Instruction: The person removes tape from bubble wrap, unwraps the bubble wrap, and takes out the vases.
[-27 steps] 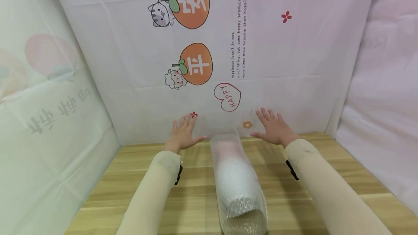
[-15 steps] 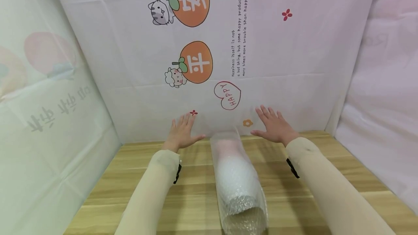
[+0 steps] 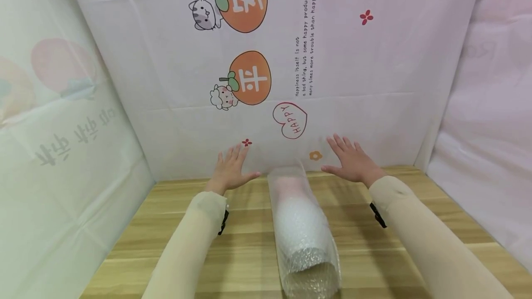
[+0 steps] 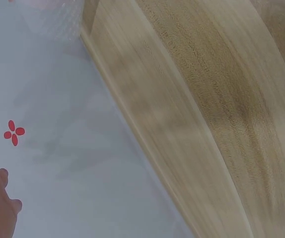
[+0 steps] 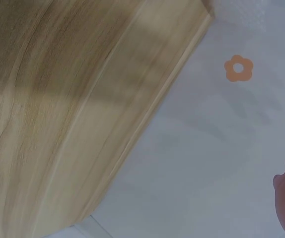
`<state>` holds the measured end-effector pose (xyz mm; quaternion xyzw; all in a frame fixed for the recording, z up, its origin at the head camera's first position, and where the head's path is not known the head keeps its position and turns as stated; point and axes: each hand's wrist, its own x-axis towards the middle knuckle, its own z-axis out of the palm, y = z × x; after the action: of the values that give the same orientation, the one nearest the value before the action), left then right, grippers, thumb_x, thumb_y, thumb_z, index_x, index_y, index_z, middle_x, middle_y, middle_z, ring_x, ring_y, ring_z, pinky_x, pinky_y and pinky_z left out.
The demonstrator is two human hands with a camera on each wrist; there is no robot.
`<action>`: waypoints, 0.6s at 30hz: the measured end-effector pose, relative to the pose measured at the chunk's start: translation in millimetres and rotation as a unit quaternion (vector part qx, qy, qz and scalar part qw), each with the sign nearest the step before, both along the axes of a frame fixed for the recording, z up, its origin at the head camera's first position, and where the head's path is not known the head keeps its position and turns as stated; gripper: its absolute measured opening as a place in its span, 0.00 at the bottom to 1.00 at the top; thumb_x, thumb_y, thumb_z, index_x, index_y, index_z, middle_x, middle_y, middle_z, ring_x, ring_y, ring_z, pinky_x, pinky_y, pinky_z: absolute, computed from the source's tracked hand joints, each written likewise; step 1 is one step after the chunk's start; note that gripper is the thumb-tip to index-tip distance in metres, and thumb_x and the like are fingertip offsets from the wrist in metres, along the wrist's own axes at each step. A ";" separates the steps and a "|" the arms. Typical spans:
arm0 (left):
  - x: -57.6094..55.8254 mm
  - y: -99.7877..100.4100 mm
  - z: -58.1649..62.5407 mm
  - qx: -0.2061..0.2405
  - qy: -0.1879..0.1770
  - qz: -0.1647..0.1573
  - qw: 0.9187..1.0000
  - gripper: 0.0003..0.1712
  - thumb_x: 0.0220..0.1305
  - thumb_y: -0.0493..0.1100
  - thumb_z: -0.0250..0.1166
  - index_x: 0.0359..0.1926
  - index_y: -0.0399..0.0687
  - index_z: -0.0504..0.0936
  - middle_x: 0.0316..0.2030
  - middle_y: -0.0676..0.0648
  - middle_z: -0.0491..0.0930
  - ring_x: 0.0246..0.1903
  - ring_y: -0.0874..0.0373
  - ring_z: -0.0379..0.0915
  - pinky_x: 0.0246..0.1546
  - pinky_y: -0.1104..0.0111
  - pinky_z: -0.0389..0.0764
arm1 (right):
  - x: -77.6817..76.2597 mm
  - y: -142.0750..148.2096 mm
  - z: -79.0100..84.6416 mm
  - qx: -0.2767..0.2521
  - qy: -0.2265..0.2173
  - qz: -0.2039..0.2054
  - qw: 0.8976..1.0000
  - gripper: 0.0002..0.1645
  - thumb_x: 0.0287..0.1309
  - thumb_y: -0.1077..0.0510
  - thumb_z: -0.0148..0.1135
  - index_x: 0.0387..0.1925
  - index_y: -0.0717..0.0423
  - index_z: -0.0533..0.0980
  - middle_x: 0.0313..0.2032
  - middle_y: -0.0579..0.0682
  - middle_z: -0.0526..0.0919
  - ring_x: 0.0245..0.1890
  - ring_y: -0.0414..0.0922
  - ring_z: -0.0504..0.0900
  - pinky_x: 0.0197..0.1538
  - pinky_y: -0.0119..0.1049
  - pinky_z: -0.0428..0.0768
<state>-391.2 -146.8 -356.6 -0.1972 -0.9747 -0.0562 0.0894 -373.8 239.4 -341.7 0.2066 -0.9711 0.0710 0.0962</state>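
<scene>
A roll of bubble wrap lies lengthwise on the wood-grain tabletop, its open end nearest, between two cream sleeves. Flanking its far end, apart from it, the left hand and right hand spread their fingers wide before a white printed sheet bearing a red-outlined "HAPPY" heart.

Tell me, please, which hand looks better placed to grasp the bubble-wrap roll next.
Probably the left hand, narrowly: in the head view its thumb appears nearer the far end of the bubble-wrap roll than that of the right hand. Neither holds anything.
</scene>
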 end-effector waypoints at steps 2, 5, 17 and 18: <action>-0.6 -1.2 -0.9 0.004 -0.001 0.001 1.000 0.59 0.59 0.78 0.48 0.78 0.48 0.42 0.76 0.43 0.37 0.74 0.44 0.33 0.67 0.41 0.33 | 0.7 1.5 -0.4 -0.006 -0.001 0.001 1.000 0.61 0.60 0.24 0.48 0.76 0.60 0.43 0.74 0.64 0.41 0.72 0.66 0.40 0.68 0.64 0.40; 0.0 -2.3 -1.4 0.015 0.001 -0.002 1.000 0.59 0.59 0.78 0.49 0.78 0.48 0.42 0.76 0.43 0.38 0.74 0.43 0.34 0.67 0.41 0.34 | 2.2 4.6 -1.6 -0.013 -0.001 0.004 1.000 0.61 0.60 0.25 0.49 0.76 0.61 0.43 0.74 0.65 0.41 0.72 0.66 0.40 0.67 0.65 0.40; 8.6 3.2 -6.2 0.059 -0.027 -0.018 0.998 0.57 0.61 0.77 0.48 0.78 0.51 0.41 0.76 0.43 0.41 0.73 0.44 0.36 0.68 0.43 0.37 | 12.2 8.8 -3.8 -0.047 -0.028 0.011 0.998 0.62 0.60 0.25 0.50 0.76 0.62 0.42 0.74 0.66 0.38 0.72 0.65 0.37 0.69 0.62 0.40; 9.7 4.5 -6.0 0.065 -0.029 -0.020 0.997 0.56 0.61 0.77 0.49 0.78 0.51 0.41 0.76 0.43 0.41 0.73 0.44 0.37 0.68 0.42 0.37 | 13.3 8.6 -4.2 -0.053 -0.034 0.012 0.998 0.62 0.59 0.25 0.50 0.76 0.62 0.41 0.74 0.66 0.38 0.72 0.64 0.37 0.69 0.62 0.40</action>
<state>-381.5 -142.3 -362.6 -0.2089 -0.9670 -0.1265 0.0723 -360.6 248.0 -345.9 0.2107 -0.9661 0.1303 0.0730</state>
